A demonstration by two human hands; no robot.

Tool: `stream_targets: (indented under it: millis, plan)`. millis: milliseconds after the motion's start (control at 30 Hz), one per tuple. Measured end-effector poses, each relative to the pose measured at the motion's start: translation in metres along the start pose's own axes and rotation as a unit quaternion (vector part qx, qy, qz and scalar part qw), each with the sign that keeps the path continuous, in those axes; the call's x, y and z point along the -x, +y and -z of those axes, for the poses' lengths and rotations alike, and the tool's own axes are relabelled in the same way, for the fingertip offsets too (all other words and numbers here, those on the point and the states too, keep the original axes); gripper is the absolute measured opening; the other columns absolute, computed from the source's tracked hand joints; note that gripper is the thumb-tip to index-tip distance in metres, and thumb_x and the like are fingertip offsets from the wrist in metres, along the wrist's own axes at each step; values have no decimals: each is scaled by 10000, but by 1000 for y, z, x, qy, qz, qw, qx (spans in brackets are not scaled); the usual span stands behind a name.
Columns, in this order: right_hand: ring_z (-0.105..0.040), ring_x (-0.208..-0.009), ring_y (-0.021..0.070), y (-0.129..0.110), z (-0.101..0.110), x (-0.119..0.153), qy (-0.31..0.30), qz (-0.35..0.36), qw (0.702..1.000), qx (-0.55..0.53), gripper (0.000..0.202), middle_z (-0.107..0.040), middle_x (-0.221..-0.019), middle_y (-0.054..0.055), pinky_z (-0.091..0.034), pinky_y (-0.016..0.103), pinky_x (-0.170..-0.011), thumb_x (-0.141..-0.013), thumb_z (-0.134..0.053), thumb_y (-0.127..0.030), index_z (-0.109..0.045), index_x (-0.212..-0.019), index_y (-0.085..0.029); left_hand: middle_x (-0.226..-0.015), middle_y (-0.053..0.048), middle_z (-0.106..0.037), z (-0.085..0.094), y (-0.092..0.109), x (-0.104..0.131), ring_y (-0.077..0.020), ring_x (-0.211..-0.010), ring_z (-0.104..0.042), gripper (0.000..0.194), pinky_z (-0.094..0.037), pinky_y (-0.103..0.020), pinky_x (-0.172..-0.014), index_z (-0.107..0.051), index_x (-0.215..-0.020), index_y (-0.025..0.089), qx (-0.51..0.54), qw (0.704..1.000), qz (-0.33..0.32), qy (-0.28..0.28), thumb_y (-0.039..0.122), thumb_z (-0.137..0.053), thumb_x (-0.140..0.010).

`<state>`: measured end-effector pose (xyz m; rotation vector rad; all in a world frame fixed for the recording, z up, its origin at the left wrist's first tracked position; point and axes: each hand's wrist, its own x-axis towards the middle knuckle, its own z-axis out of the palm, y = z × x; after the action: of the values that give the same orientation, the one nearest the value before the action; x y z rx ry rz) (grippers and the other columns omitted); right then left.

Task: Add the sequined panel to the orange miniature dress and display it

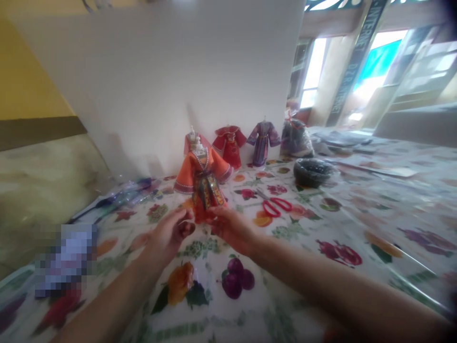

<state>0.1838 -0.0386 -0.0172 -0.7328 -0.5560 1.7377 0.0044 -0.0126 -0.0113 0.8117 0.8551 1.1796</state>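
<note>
An orange doll dress (210, 165) with wide sleeves, beaded trim and a dark gold-patterned front panel stands upright on a small headless form. My left hand (174, 231) is at the left side of its red hem, fingers curled in a pinch against the edge. At the right side of the hem, my right hand (233, 229) has its thumb and fingers closed on the fabric. The fingertips are slightly blurred. Close behind is a pink doll dress (189, 138), mostly hidden. A red doll dress (230, 145) and a purple doll dress (263, 142) stand further right.
Red-handled scissors (274, 206) lie right of the dress on the fruit-patterned tablecloth (228, 314). Beyond them are a black bowl (311, 172) and a plastic-wrapped bundle (297, 137). Clear plastic packaging (132, 190) lies at left. A white board (171, 71) stands behind the dresses.
</note>
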Motion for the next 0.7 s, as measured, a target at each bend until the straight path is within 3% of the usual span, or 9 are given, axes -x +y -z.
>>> stream_targets:
  millis: [167, 333, 533, 700]
  plan:
    - [-634, -769, 142, 2, 0, 0, 2, 10, 1000, -10, 201, -713, -883, 55, -429, 248, -658, -765, -709, -229, -709, -943, -136, -749, -4, -639, 1, 0, 1, -66, -537, -517, 184, -422, -185, -470, -659, -784, 117, 4, 1000, 2, -12, 224, -780, -696]
    - [-621, -819, 160, 6, 4, 9, -6, 63, 994, 84, 294, -710, -914, 62, -429, 269, -682, -744, -725, -307, -745, -1003, -168, -737, -2, -636, 1, -1, 1, -64, -538, -525, 162, -435, -181, -489, -663, -800, 115, 2, 1000, 11, -7, 215, -762, -719]
    - [-613, -869, 150, 7, 5, 24, -40, 204, 940, 269, 201, -680, -1128, 23, -480, 278, -706, -818, -676, -324, -765, -992, -275, -718, -7, -638, -1, 0, 3, -59, -514, -530, 141, -399, -162, -456, -663, -795, 111, -11, 1000, 19, 13, 186, -754, -717]
    - [-647, -879, 170, 8, 3, 28, -33, 151, 949, 276, 194, -691, -918, 32, -515, 284, -715, -833, -637, -325, -731, -981, -243, -740, -6, -643, -3, 1, 4, -59, -533, -536, 138, -423, -167, -484, -660, -767, 122, -8, 1000, 7, 7, 193, -759, -701]
